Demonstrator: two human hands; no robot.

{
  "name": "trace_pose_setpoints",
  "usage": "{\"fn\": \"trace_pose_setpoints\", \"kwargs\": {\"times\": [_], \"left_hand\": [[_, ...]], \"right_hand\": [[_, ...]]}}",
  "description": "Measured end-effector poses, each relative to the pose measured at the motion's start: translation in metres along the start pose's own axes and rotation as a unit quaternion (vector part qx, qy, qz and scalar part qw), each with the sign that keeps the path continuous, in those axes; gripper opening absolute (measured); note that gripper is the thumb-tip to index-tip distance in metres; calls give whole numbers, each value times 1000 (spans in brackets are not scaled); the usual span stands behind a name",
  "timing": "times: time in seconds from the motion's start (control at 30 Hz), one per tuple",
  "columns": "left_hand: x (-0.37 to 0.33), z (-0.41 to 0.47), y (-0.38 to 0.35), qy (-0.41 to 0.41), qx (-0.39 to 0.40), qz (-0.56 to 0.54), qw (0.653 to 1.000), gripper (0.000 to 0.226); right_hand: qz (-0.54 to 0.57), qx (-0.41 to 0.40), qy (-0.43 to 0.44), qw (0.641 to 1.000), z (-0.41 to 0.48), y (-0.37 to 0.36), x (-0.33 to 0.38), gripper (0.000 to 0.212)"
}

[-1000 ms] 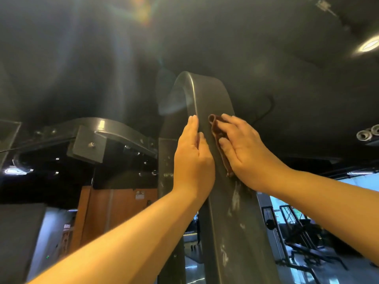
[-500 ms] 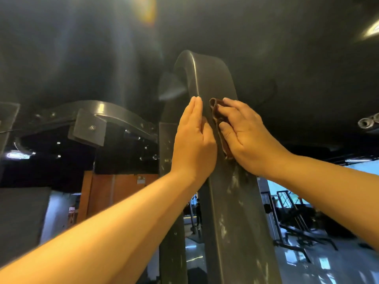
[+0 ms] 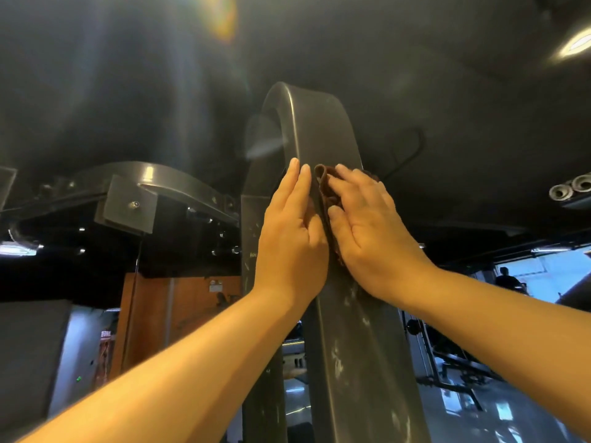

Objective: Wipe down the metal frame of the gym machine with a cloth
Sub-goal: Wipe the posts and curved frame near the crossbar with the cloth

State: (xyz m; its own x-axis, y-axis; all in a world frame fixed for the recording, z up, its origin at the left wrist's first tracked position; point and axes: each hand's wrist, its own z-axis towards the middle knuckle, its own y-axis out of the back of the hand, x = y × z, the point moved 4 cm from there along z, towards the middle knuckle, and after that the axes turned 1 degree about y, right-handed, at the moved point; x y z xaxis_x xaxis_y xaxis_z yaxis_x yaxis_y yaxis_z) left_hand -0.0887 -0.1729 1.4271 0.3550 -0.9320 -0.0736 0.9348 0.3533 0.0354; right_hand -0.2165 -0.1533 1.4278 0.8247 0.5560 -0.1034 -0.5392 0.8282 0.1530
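Observation:
A wide dark grey metal frame post (image 3: 351, 346) rises in front of me and curves away at its top (image 3: 316, 123). A brown cloth (image 3: 323, 187) lies against the post's front face, bunched between my two hands. My right hand (image 3: 367, 225) presses the cloth flat onto the metal with straight fingers; most of the cloth is hidden under it. My left hand (image 3: 291, 231) rests flat on the post's left edge, fingers straight and pointing up, touching the cloth's left side. Pale smudges mark the post below my hands.
A curved grey frame arm with a bolted bracket (image 3: 128, 203) branches off to the left at hand height. The dark ceiling is close above. Gym equipment (image 3: 454, 362) stands on the glossy floor at lower right, and an orange wall panel (image 3: 179, 314) is behind on the left.
Both hands stay on the same upper part of the post with the cloth between them. My view has shifted a little, so the post's curved top sits at a slightly different height in the frame.

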Motion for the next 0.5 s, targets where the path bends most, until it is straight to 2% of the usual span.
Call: {"fn": "trace_pose_setpoints", "kwargs": {"times": [0.07,0.2,0.33,0.4,0.5], "left_hand": [[3,-2,0,11,-12,-32,999,60],[3,-3,-1,27,-20,-71,997,59],[3,-6,-2,43,-23,-91,995,57],[3,-7,-2,40,-26,-85,995,56],[3,-7,-3,40,-24,-92,995,54]], "right_hand": [[-20,2,25,1000,-13,-7,5,52],[-39,56,99,993,-47,-7,0,58],[-150,87,206,963,-44,8,-17,54],[-138,83,180,970,-25,14,-21,53],[-36,58,46,997,1,11,-18,51]]}}
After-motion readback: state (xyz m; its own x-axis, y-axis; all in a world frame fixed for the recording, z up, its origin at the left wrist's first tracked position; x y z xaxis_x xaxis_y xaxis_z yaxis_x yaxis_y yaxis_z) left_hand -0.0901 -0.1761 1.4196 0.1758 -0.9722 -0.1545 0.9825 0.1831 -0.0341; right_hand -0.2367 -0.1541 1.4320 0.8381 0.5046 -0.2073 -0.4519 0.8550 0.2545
